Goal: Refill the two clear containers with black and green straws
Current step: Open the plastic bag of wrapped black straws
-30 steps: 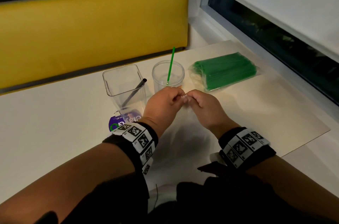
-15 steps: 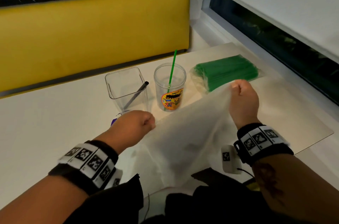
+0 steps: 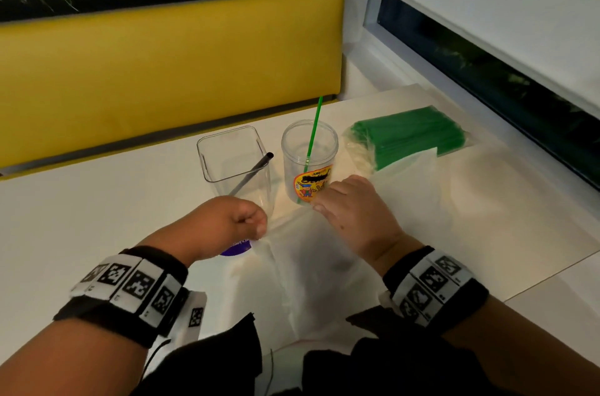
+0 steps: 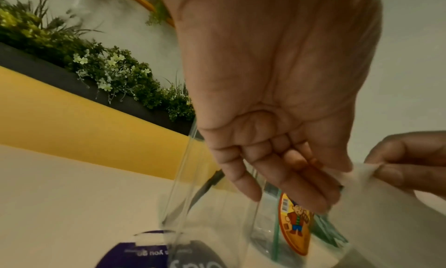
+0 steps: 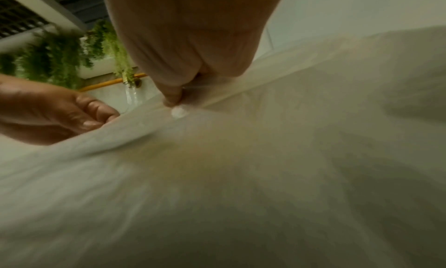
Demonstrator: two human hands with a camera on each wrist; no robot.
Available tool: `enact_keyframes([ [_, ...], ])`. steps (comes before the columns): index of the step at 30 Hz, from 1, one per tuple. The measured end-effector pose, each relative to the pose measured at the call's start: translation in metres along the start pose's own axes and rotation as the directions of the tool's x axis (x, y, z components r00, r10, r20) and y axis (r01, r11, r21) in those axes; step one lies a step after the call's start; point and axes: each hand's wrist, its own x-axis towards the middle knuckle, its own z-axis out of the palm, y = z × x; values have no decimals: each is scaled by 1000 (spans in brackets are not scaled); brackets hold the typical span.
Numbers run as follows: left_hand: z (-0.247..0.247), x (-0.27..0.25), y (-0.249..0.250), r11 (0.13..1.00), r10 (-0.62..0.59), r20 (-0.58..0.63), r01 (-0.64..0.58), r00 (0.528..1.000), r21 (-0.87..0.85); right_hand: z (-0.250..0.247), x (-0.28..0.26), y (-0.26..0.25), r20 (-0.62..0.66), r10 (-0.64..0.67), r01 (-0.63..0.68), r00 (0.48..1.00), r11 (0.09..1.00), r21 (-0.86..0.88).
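A square clear container (image 3: 233, 161) holds one black straw (image 3: 255, 171). To its right a round clear cup (image 3: 292, 165) with a cartoon sticker holds one green straw (image 3: 313, 132). A wrapped pack of green straws (image 3: 412, 135) lies further right. Both hands hold a thin translucent plastic bag (image 3: 308, 265) in front of the containers. My left hand (image 3: 242, 223) pinches its edge just before the square container, as the left wrist view shows (image 4: 277, 157). My right hand (image 3: 344, 210) pinches the bag (image 5: 241, 176) near the cup's base.
A purple round label (image 3: 237, 249) lies on the white table (image 3: 81, 217) under my left hand. A yellow bench back (image 3: 162, 71) runs behind the table. A window ledge (image 3: 422, 71) borders the right side. Dark fabric (image 3: 373, 369) lies at the near edge.
The hands first pulled apart and stretched the bag wide. Now my right hand has come back left and down to the cup, and the bag sags onto the table.
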Motion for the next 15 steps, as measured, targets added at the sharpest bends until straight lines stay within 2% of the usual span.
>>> enact_keyframes([
  [3, -4, -4, 2, 1000, -15, 93, 14, 996, 15, 5, -2, -11, -57, -51, 53, 997, 998, 40],
  [5, -2, -1, 16, 993, -15, 44, 20, 999, -116, 4, 1, -18, -92, -82, 88, 992, 994, 64],
  [8, 5, 17, 43, 995, 55, -108, -64, 993, -83, 0, 1, -28, -137, -86, 95, 987, 994, 54],
  [10, 15, 31, 53, 977, 84, -93, -100, 992, -191, -1, 1, -28, -187, -47, 58, 981, 997, 55],
  [11, 21, 36, 55, 944, 72, -66, -89, 995, -318, -1, 2, -26, -220, -36, 47, 975, 998, 44],
  [13, 32, 44, 57, 807, 26, -37, -43, 999, -589, -3, 4, -18, -287, -44, 33, 957, 999, -41],
  [15, 42, 49, 59, 680, 7, -72, -57, 997, -731, -6, 6, -15, -303, -40, 9, 952, 995, -101],
])
